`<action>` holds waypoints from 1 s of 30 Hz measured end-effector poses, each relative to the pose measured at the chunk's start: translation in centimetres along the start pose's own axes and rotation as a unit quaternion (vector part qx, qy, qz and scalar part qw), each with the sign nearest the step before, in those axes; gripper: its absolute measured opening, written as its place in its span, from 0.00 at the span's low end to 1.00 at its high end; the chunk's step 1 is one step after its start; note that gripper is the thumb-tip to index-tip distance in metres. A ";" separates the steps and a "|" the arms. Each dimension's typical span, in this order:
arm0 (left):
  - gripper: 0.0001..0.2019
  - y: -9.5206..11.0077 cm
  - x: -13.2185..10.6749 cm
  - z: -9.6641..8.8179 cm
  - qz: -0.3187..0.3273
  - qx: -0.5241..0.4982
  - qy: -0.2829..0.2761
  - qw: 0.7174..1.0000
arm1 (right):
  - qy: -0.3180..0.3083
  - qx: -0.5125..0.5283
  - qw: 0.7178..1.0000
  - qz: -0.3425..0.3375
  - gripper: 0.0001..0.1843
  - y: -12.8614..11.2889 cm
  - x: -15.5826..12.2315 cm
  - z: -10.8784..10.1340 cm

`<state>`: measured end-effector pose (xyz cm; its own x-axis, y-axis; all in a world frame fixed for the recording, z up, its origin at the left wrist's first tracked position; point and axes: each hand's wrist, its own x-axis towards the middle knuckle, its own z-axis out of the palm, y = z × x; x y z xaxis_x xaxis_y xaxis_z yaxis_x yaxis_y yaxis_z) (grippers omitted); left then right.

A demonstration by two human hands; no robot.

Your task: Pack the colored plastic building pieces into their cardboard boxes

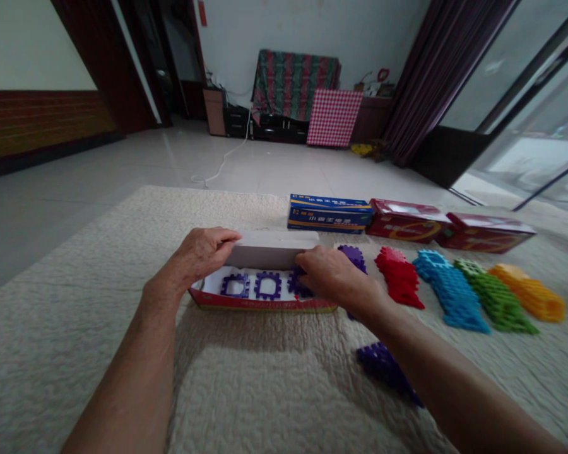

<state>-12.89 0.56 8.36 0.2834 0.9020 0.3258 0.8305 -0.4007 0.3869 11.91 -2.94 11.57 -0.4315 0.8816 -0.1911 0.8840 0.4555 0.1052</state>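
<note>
Currently, through the head view, I have an open red cardboard box with a white inside (265,304) in front of me, resting on a cream quilted cloth (236,391). Its long white cardboard flap (274,243) stands raised along the far side. My left hand (201,253) grasps the left end of that flap, thumb on the near face and fingers over the top edge. My right hand (334,274) is bent at the flap's right end, fingertips against it; I cannot tell whether it grips the flap or something beneath. Inside the box I see square purple plastic frames with toothed edges (267,285) in a row, the rightmost partly covered by my right hand. More purple toothed pieces (353,257) lie beyond that hand, and a purple stack (385,369) is partly hidden by my right forearm. Further right, overlapping rows of toothed plastic pieces lie side by side: red (400,277), light blue (454,293), green (502,299) and orange-yellow (530,291). Behind them I make out a blue printed carton (329,215) and two dark red cartons (407,222), lined up end to end.
</note>
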 end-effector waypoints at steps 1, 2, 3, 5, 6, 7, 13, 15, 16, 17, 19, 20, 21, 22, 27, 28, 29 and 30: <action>0.16 0.0 0.0 0.0 0.001 0.002 0.001 1.000 | -0.009 -0.008 1.000 0.002 0.11 -0.3 0.1 -0.2; 0.16 0.0 0.0 0.0 0.001 0.005 0.001 1.000 | -0.014 -0.014 1.000 -0.002 0.11 -0.5 0.2 -0.3; 0.16 0.0 0.0 0.0 0.000 0.007 0.001 1.000 | -0.017 -0.020 1.000 -0.007 0.11 -0.7 0.3 -0.3; 0.16 0.0 0.0 0.1 0.000 0.009 0.002 1.000 | -0.021 -0.029 0.999 -0.021 0.11 -0.8 0.5 -0.3; 0.16 0.0 0.0 0.1 0.000 0.008 0.004 1.000 | -0.021 -0.030 0.999 -0.032 0.11 -0.8 0.6 -0.2; 0.15 -0.1 0.0 0.1 0.001 0.007 0.006 1.000 | -0.020 -0.030 0.998 -0.046 0.12 -0.7 0.7 -0.1; 0.16 -0.4 0.0 0.3 0.015 0.004 0.016 1.000 | -0.024 -0.017 0.995 -0.099 0.12 -0.4 0.6 -0.3; 0.16 -0.4 0.0 0.4 0.016 0.003 0.016 1.000 | -0.032 -0.020 0.995 -0.092 0.12 -0.5 0.6 -0.4; 0.16 -0.4 0.1 0.4 0.016 0.003 0.016 1.000 | -0.035 -0.025 0.995 -0.086 0.12 -0.6 0.6 -0.5; 0.16 -0.4 0.1 0.4 0.016 0.003 0.016 1.000 | -0.038 -0.029 0.996 -0.081 0.12 -0.7 0.7 -0.5; 0.16 -0.3 0.1 0.4 0.016 0.004 0.017 1.000 | -0.039 -0.033 0.996 -0.076 0.12 -0.8 0.9 -0.5; 0.16 -0.3 0.1 0.4 0.015 0.005 0.017 1.000 | -0.038 -0.031 0.996 -0.075 0.12 -0.8 0.9 -0.5; 0.16 -0.3 0.0 0.4 0.013 0.006 0.017 1.000 | -0.035 -0.027 0.996 -0.072 0.11 -0.6 0.9 -0.5; 0.16 -0.2 0.0 0.4 0.011 0.007 0.016 1.000 | -0.029 -0.020 0.997 -0.067 0.11 -0.4 0.7 -0.6; 0.15 -0.3 0.0 0.2 0.001 0.013 0.011 1.000 | 0.088 0.045 0.993 -0.068 0.11 2.1 -1.8 -1.2; 0.15 -0.3 0.0 0.1 0.001 0.014 0.012 1.000 | 0.123 0.062 0.988 -0.071 0.12 2.8 -2.6 -1.1; 0.15 -0.4 0.0 0.1 0.002 0.015 0.015 1.000 | 0.159 0.078 0.982 -0.071 0.12 3.5 -3.5 -1.0; 0.15 -0.5 0.0 0.0 0.005 0.016 0.018 1.000 | 0.191 0.092 0.975 -0.067 0.11 4.2 -4.3 -0.7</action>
<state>-13.26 0.73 8.13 0.2743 0.8914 0.3609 0.8427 -0.4036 0.3565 17.37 -4.75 13.50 -0.5500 0.8133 0.1900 0.8172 0.5710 -0.0787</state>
